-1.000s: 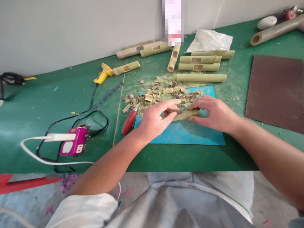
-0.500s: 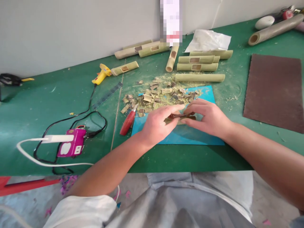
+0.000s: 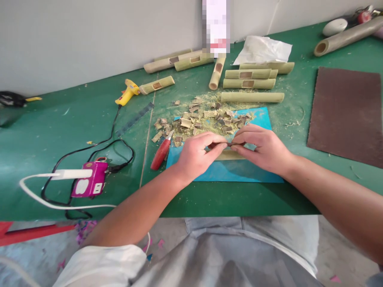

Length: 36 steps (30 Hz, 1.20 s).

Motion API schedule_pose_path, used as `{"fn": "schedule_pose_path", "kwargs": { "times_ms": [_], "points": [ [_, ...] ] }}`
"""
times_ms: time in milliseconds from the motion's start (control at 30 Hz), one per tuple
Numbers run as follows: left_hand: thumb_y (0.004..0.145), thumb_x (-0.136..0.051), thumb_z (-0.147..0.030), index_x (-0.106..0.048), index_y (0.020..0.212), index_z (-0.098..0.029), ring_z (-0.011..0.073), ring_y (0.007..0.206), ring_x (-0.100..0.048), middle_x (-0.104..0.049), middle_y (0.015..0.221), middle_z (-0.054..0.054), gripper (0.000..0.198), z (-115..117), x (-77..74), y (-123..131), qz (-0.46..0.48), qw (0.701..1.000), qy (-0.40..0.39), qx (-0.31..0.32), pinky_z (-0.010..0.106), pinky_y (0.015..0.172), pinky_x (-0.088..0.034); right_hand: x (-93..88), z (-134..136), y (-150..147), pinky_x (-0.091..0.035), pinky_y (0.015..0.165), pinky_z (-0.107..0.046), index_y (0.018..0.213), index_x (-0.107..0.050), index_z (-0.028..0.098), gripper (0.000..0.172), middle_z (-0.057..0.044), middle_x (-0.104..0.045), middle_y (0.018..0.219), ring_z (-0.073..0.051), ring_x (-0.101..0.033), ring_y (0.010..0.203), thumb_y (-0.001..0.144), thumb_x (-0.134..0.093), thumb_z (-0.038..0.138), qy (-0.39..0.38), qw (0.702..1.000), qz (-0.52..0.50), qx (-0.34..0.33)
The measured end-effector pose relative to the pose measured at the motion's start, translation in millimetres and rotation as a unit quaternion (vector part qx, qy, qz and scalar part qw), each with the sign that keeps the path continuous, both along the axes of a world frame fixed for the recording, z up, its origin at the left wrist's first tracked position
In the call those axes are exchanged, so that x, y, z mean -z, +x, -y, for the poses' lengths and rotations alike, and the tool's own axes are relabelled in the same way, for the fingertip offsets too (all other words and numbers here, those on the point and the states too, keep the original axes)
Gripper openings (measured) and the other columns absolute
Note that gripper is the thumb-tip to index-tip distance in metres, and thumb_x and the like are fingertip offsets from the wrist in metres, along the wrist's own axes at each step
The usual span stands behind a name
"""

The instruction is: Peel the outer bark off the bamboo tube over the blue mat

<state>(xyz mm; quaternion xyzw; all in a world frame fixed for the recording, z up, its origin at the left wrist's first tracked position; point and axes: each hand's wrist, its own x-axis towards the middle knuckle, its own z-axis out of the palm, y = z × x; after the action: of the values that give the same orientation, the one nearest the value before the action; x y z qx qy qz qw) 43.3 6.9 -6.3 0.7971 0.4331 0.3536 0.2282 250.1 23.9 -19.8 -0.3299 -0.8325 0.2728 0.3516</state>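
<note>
Above the blue mat, left hand and right hand pinch one dark sliver.

knife left of mat (chips behind)

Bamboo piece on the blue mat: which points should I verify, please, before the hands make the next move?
1. The bamboo piece lies on the blue mat: ok.
2. The left hand and the right hand meet above it, and their fingertips pinch a thin dark strip: ok.
3. What the strip is, and whether it is fixed to the bamboo piece: cannot tell.
4. The red-handled knife lies at the mat's left edge, apart from the left hand: ok.
5. The chips cover the mat's far edge, close to the fingers: not ok.
</note>
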Motion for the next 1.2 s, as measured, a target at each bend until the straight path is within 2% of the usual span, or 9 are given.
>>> {"fn": "schedule_pose_path", "kwargs": {
  "times_ms": [167, 267, 400, 467, 567, 733, 867, 1033, 1200],
  "points": [
    [0.091, -0.058, -0.021, -0.065, 0.08, -0.017, 0.0109, 0.068, -0.059, -0.066, 0.074, 0.001, 0.013, -0.1, 1.7, -2.0, -0.035, 0.999, 0.04, 0.004, 0.022, 0.065, -0.045, -0.3, 0.7, -0.7, -0.047, 0.072, -0.032, 0.085, -0.066, 0.021, 0.011, -0.005, -0.066, 0.08, -0.018, -0.058, 0.079, 0.086, -0.056, 0.024, -0.002, 1.0, 0.018, 0.002],
    [0.092, -0.054, -0.022, -0.063, 0.08, -0.017, 0.0115, 0.068, -0.059, -0.065, 0.074, 0.001, 0.015, -1.7, 4.6, -4.1, -0.036, 0.998, 0.056, -0.007, 0.024, 0.066, -0.045, -2.8, 0.1, 2.9, -0.046, 0.073, -0.034, 0.092, -0.067, 0.021, 0.017, -0.006, -0.065, 0.084, -0.02, -0.058, 0.081, 0.081, -0.063, 0.032, 0.006, 0.995, 0.1, 0.016],
    [0.095, -0.051, -0.025, -0.06, 0.092, -0.018, 0.0099, 0.066, -0.062, -0.068, 0.078, 0.001, 0.012, -2.1, 10.9, -6.5, 0.031, 0.999, 0.01, -0.023, 0.022, 0.067, -0.05, -6.6, -0.5, 8.6, -0.045, 0.073, -0.037, 0.093, -0.069, 0.021, 0.022, -0.007, -0.064, 0.087, -0.023, -0.057, 0.082, 0.078, -0.064, 0.037, 0.038, 0.976, 0.216, 0.008],
    [0.096, -0.051, -0.028, -0.06, 0.098, -0.018, 0.0084, 0.064, -0.063, -0.069, 0.081, 0.001, 0.014, -0.5, 12.3, -7.9, 0.071, 0.997, -0.004, -0.028, 0.021, 0.065, -0.051, -7.8, 0.3, 9.3, -0.044, 0.07, -0.036, 0.088, -0.069, 0.021, 0.016, -0.007, -0.063, 0.084, -0.022, -0.057, 0.079, 0.08, -0.06, 0.032, 0.043, 0.975, 0.217, -0.007],
    [0.095, -0.054, -0.03, -0.063, 0.104, -0.019, 0.0086, 0.065, -0.064, -0.07, 0.084, 0.002, 0.016, 1.7, 9.6, -11.7, 0.097, 0.992, 0.054, -0.056, 0.021, 0.065, -0.053, -9.1, 2.7, 7.4, -0.045, 0.068, -0.034, 0.084, -0.067, 0.02, 0.011, -0.007, -0.062, 0.083, -0.021, -0.056, 0.078, 0.081, -0.058, 0.027, 0.043, 0.982, 0.183, -0.014],
    [0.092, -0.058, -0.028, -0.067, 0.101, -0.021, 0.0123, 0.08, -0.067, -0.071, 0.096, 0.003, 0.015, -3.4, 1.7, -17.3, 0.083, 0.978, 0.167, -0.096, 0.025, 0.073, -0.056, -11.2, 7.5, 3.2, -0.046, 0.066, -0.033, 0.082, -0.063, 0.021, 0.008, -0.005, -0.058, 0.08, -0.019, -0.055, 0.074, 0.079, -0.061, 0.027, 0.055, 0.987, 0.118, 0.095],
    [0.087, -0.064, -0.022, -0.069, 0.095, -0.018, 0.0106, 0.074, -0.064, -0.071, 0.095, 0.003, 0.01, -11.1, 4.5, -13.6, 0.061, 0.985, 0.139, -0.079, 0.024, 0.069, -0.054, -8.8, 11.2, -1.1, -0.042, 0.06, -0.031, 0.079, -0.06, 0.022, 0.008, -0.004, -0.056, 0.078, -0.016, -0.051, 0.066, 0.079, -0.061, 0.03, 0.046, 0.972, 0.126, 0.194],
    [0.087, -0.062, -0.02, -0.07, 0.093, -0.017, 0.0133, 0.08, -0.066, -0.072, 0.093, 0.005, 0.011, -15.8, 11.9, -8.4, 0.008, 0.995, 0.088, -0.048, 0.024, 0.072, -0.053, -1.5, 15.8, -9.1, -0.034, 0.053, -0.029, 0.078, -0.06, 0.022, 0.015, -0.003, -0.058, 0.079, -0.015, -0.05, 0.063, 0.075, -0.066, 0.036, 0.013, 0.954, 0.2, 0.223],
    [0.089, -0.056, -0.014, -0.07, 0.097, -0.016, 0.0126, 0.081, -0.065, -0.071, 0.094, 0.006, 0.017, -18.5, 14.7, -11.0, -0.036, 0.993, 0.107, -0.03, 0.023, 0.072, -0.052, -1.5, 19.7, -12.4, -0.03, 0.053, -0.028, 0.081, -0.061, 0.022, 0.02, -0.002, -0.059, 0.079, -0.016, -0.052, 0.066, 0.079, -0.061, 0.042, -0.018, 0.94, 0.266, 0.212]
  ]
}}
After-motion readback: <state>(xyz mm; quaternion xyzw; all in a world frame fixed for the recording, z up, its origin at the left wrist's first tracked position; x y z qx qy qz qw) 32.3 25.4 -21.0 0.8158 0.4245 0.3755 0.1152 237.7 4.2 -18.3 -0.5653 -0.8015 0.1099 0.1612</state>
